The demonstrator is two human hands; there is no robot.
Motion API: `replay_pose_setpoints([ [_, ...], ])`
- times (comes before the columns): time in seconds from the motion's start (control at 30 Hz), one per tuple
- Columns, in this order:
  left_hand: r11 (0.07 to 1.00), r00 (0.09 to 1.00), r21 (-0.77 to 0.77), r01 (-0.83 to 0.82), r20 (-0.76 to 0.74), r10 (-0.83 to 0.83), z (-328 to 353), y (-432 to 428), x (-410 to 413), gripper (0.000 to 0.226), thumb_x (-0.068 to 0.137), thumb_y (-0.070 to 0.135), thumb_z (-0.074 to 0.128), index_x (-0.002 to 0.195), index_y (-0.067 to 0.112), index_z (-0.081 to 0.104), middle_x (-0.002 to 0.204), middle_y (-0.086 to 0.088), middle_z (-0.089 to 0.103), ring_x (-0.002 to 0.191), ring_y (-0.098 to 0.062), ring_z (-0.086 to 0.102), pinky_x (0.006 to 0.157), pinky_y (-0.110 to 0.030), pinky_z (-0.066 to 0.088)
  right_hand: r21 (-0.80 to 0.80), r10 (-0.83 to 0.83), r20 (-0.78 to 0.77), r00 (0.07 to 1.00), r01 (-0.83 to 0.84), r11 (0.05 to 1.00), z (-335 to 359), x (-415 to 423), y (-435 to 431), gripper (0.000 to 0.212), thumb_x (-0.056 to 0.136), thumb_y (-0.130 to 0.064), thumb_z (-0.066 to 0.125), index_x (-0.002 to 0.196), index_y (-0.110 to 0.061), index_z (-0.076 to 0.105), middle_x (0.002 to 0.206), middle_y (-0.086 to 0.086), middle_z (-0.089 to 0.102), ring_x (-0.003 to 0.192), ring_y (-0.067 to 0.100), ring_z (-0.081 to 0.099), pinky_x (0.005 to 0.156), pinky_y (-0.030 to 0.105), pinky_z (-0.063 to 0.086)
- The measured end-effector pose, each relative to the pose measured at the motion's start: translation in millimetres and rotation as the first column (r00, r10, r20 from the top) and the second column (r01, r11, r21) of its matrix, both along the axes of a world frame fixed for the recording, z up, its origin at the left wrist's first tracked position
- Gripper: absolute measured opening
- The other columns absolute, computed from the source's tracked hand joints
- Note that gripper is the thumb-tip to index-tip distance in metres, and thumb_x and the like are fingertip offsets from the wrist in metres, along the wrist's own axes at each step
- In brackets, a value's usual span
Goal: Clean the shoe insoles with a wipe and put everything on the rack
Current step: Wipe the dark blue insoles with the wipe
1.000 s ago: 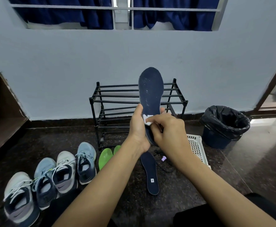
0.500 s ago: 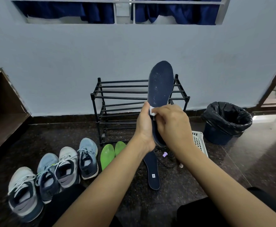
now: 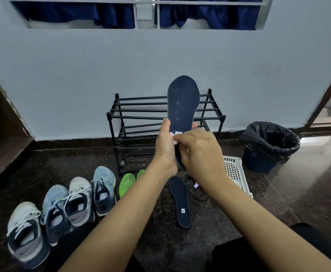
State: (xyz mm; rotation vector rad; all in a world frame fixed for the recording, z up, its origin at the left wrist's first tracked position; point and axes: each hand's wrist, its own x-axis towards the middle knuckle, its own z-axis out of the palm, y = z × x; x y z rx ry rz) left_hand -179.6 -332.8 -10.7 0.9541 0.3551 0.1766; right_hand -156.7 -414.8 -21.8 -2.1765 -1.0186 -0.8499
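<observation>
I've got the left hand (image 3: 165,148) wrapped around the lower half of the dark blue insole (image 3: 182,103), holding it upright in front of the black rack (image 3: 141,110), while the right hand (image 3: 200,154) pinches the white wipe (image 3: 174,137) against its face near the middle. Down on the floor, a second navy insole (image 3: 180,201) lies flat beside two green insoles (image 3: 127,183), with four sneakers (image 3: 78,199) lined up to the left and a white basket (image 3: 235,171) to the right.

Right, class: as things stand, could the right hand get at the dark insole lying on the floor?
Probably yes: the floor insole lies bare just below the right hand, nothing over it, though that hand pinches a wipe.
</observation>
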Motion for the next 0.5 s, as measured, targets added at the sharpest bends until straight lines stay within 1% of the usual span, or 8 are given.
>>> replay_pose_setpoints([
  [0.07,1.000,1.000,0.004,-0.014,0.014,0.014,-1.2,-2.3,-0.2,0.059,0.099,0.052,0.032,0.103,0.010,0.073,0.104,-0.006,0.074,0.096,-0.021,0.070,0.087,-0.032,0.053,0.011,-0.030,0.034,0.999,0.030,0.999,0.6,3.2,0.9,0.027,0.078,-0.011,0.044,0.074,-0.014,0.071,0.066,0.000,0.065,0.065,0.025,0.056,0.059,0.038,0.045],
  [0.13,1.000,0.999,-0.001,-0.013,0.031,0.013,-4.1,-6.8,0.2,0.054,0.098,0.048,0.035,0.109,0.008,0.070,0.111,-0.008,0.071,0.104,-0.024,0.067,0.093,-0.035,0.049,0.027,-0.073,0.049,0.996,0.072,0.997,1.9,6.3,0.3,0.027,0.079,-0.011,0.045,0.075,-0.014,0.071,0.066,0.000,0.064,0.064,0.025,0.055,0.059,0.038,0.045],
  [0.23,0.999,0.999,-0.042,0.018,0.049,-0.016,-4.0,-12.1,-1.5,0.046,0.097,0.043,0.037,0.114,0.010,0.065,0.112,-0.011,0.066,0.103,-0.026,0.063,0.097,-0.037,0.046,0.072,-0.109,0.044,0.993,0.106,0.992,4.2,6.8,-0.3,0.029,0.079,-0.013,0.043,0.075,-0.014,0.072,0.068,0.000,0.065,0.063,0.025,0.056,0.061,0.038,0.045],
  [0.33,0.999,0.999,-0.045,0.009,0.050,-0.007,-2.0,-5.8,-1.4,0.046,0.097,0.041,0.035,0.110,0.010,0.067,0.110,-0.009,0.068,0.100,-0.024,0.065,0.091,-0.034,0.049,0.098,-0.047,-0.013,0.999,0.048,0.994,3.9,0.8,2.3,0.028,0.078,-0.010,0.044,0.078,-0.012,0.072,0.071,0.003,0.066,0.066,0.027,0.058,0.065,0.039,0.048],
  [0.43,1.000,1.000,-0.008,-0.017,0.025,0.017,-1.4,4.9,0.2,0.057,0.101,0.043,0.028,0.097,0.008,0.073,0.099,-0.005,0.075,0.085,-0.017,0.072,0.075,-0.026,0.053,0.076,0.010,-0.057,0.998,-0.006,0.997,-0.6,-7.9,6.7,0.024,0.074,-0.006,0.049,0.076,-0.013,0.073,0.070,0.003,0.067,0.068,0.027,0.059,0.064,0.039,0.049],
  [0.5,1.000,1.000,0.007,-0.026,0.010,0.026,-0.4,8.4,1.6,0.062,0.102,0.044,0.024,0.095,0.009,0.074,0.093,-0.004,0.076,0.078,-0.015,0.072,0.070,-0.025,0.054,0.046,0.008,-0.034,0.999,-0.007,0.999,-1.9,-9.3,9.1,0.029,0.076,-0.012,0.043,0.074,-0.014,0.072,0.067,0.002,0.066,0.066,0.026,0.058,0.062,0.038,0.048],
])
